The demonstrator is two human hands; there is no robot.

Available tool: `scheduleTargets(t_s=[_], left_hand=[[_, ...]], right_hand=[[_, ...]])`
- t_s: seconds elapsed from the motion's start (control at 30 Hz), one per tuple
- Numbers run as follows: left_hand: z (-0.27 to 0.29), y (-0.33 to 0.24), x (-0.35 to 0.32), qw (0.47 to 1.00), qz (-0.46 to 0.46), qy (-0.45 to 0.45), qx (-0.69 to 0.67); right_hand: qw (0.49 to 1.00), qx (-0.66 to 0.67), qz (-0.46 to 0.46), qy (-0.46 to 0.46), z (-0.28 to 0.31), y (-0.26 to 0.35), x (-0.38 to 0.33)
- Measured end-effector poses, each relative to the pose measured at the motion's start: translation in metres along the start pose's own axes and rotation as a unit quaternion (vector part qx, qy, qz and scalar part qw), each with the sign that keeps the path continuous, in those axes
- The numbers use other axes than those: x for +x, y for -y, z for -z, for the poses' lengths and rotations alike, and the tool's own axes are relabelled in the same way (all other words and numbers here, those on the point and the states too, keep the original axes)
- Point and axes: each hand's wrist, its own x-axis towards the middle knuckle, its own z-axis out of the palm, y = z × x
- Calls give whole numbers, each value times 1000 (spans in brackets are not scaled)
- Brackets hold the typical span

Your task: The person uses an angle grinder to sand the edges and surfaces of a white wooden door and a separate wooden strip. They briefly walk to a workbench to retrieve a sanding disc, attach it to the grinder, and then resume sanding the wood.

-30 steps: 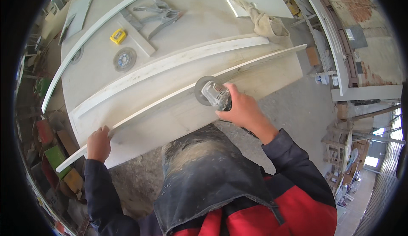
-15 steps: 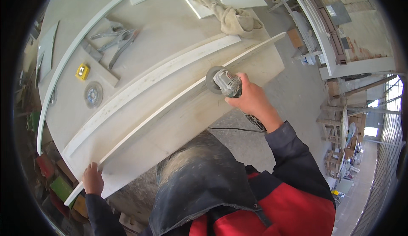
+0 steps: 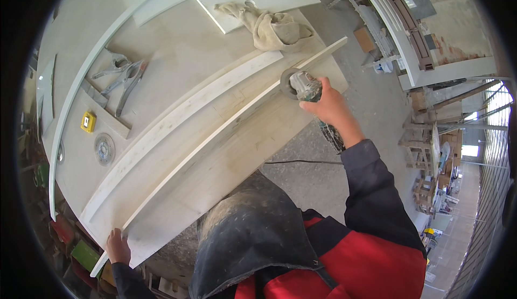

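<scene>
My right hand [image 3: 331,104] is wrapped round the body of an angle grinder [image 3: 306,86]. The grinder's disc sits against the long edge of a narrow white strip [image 3: 324,53], towards its far right end. That strip stands on edge and runs diagonally across the board-topped table [image 3: 188,40]. At the strip's lower left end, my left hand [image 3: 118,246] grips it with the fingers closed over the edge. Just beyond lies a second, slightly curved white strip [image 3: 183,110], parallel to the first and touched by neither hand.
A crumpled beige cloth [image 3: 280,30] lies on the far side. Two spring clamps [image 3: 126,81], a yellow tape measure [image 3: 88,121] and a spare disc [image 3: 104,149] are on the left. A cable [image 3: 304,162] hangs right of my apron [image 3: 247,234].
The grinder in my right hand has moved a little right along the strip, towards its far end. My left hand stays on the strip's near end. The view has shifted slightly.
</scene>
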Motion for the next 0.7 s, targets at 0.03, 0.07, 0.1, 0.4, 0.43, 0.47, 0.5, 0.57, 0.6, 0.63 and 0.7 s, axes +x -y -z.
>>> scheduleTargets(t_s=[0.03, 0.07, 0.1, 0.4, 0.43, 0.47, 0.5, 0.57, 0.6, 0.63, 0.7], left_hand=[[1, -1, 0, 1000, 3, 3, 0], [0, 0, 0, 1000, 4, 3, -1], [-1, 2, 1, 1000, 5, 3, -1], [-9, 6, -1, 1000, 18, -7, 6], [-10, 8, -3, 1000, 19, -12, 7], [-15, 10, -3, 1000, 16, -11, 5], [-17, 15, -6, 1000, 21, -12, 5], [-21, 17, 0, 1000, 17, -15, 17], [-18, 14, 2, 999, -4, -20, 26], [-13, 10, 2, 999, -6, -24, 22], [-6, 0, -10, 999, 17, -21, 31]], right_hand=[[1000, -6, -4, -5, 3, -6, 6], [1000, -1, -6, -10, 4, -15, 12], [1000, 4, -9, -15, 4, -24, 19], [997, 32, -54, -51, 28, -83, 81], [996, 35, -60, -56, 33, -86, 87], [994, 30, -76, -78, 32, -96, 98], [991, 57, -84, -90, 33, -100, 98], [982, 108, -101, -118, 34, -105, 90], [977, 153, -72, -127, 25, -98, 79], [970, 199, -45, -134, 13, -92, 60], [966, 238, 30, -101, -9, -63, 12]])
